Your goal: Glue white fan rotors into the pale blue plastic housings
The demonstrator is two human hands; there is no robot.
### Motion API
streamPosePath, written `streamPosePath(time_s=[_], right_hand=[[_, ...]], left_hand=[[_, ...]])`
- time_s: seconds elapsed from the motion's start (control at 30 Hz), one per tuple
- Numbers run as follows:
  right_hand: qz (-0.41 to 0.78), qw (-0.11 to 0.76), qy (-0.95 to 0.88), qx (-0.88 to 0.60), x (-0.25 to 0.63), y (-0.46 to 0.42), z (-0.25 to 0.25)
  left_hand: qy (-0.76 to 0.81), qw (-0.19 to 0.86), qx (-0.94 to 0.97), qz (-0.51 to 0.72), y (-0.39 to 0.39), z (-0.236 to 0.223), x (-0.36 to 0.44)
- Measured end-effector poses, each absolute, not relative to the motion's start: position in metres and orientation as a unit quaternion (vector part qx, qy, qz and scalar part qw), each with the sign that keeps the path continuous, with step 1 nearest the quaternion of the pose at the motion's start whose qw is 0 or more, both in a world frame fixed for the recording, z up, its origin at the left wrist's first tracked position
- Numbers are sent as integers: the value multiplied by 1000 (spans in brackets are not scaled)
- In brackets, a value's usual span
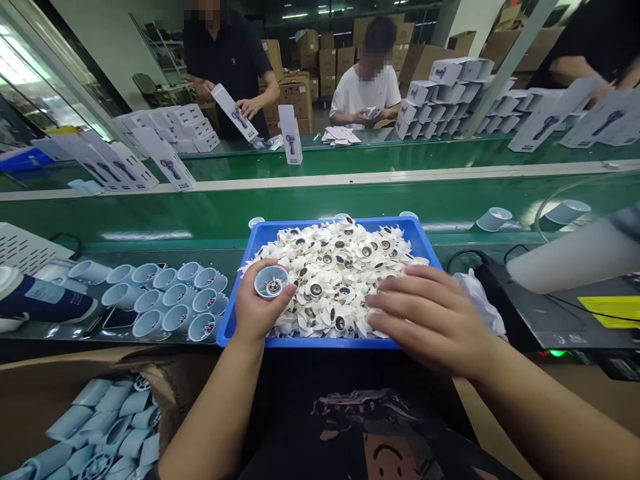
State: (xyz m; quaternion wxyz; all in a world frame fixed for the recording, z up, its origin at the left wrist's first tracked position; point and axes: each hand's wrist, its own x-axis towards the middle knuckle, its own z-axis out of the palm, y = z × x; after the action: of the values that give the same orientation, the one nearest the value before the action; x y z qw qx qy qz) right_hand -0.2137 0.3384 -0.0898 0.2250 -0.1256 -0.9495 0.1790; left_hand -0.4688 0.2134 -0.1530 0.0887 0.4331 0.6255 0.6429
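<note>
My left hand [255,300] is wrapped round a light blue cylindrical housing [271,283], its open end turned toward me and small copper and red parts showing inside. Below it lies a blue tray [325,343] heaped with white fan blades [327,260], many with a dark round hub. Over the right part of the heap my right hand [430,313] is stretched out, palm down, fingers extended. The fingertips are at the blades; whether they touch any is hard to see. Nothing shows in that hand.
Several light blue housings [177,293] stand left of the tray, near a dark cup [45,297]. More fill a cardboard box [165,380] at lower left. A green conveyor [210,207] runs behind. Across it, people handle white boxes [235,113]. A white cylinder [565,257] juts in at right.
</note>
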Motion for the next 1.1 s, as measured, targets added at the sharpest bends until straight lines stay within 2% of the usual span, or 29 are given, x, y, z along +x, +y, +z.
streamPosePath(time_s=[0.1,0.27,0.47,0.67,0.87,1.1], right_hand=[[100,95,-989,-58,-245,359,-108],[-35,-48,-991,-122,-262,385,-119],[-133,-131,-957,-220,-281,367,-112],[-153,-187,-944,-223,-309,353,-105],[-147,-177,-942,-243,-306,348,-107],[-21,-56,-978,-201,-292,376,-115]], left_hand=[[632,94,437,633,212,-152,-468],[643,100,433,624,209,-157,-471],[653,100,445,604,209,-162,-472],[666,116,461,575,207,-151,-468],[661,111,475,570,205,-151,-467],[649,101,475,586,209,-157,-470]])
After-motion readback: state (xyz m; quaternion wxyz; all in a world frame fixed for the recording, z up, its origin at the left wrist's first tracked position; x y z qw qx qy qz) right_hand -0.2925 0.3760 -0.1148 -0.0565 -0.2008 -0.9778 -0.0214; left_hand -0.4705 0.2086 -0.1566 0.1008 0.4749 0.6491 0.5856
